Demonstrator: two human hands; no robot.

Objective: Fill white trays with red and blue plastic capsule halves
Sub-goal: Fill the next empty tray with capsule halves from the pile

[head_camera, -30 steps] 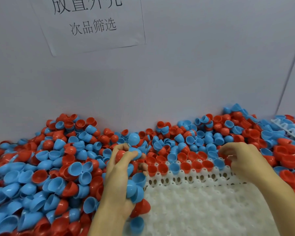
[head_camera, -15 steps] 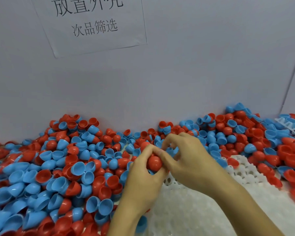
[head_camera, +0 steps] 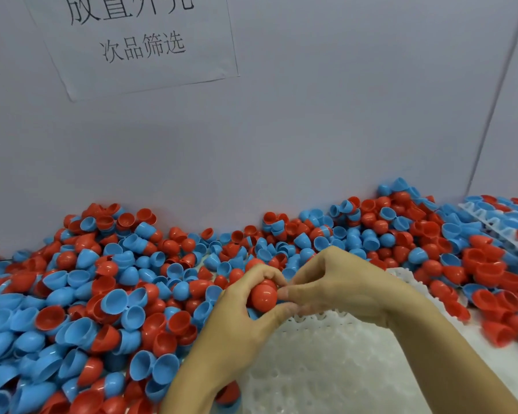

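Both hands pinch red round plastic capsule half [head_camera: 263, 295]: left hand [head_camera: 240, 321], right hand [head_camera: 338, 288]. Light, stiff, slippery; hold at rim.

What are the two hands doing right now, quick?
Left hand: closed around a red capsule half.
Right hand: fingers curled, pinching the same red capsule half.

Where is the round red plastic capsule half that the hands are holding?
In the head view, the round red plastic capsule half sits mid-frame, pinched between the left hand and right hand, just above the far edge of the white plastic tray.
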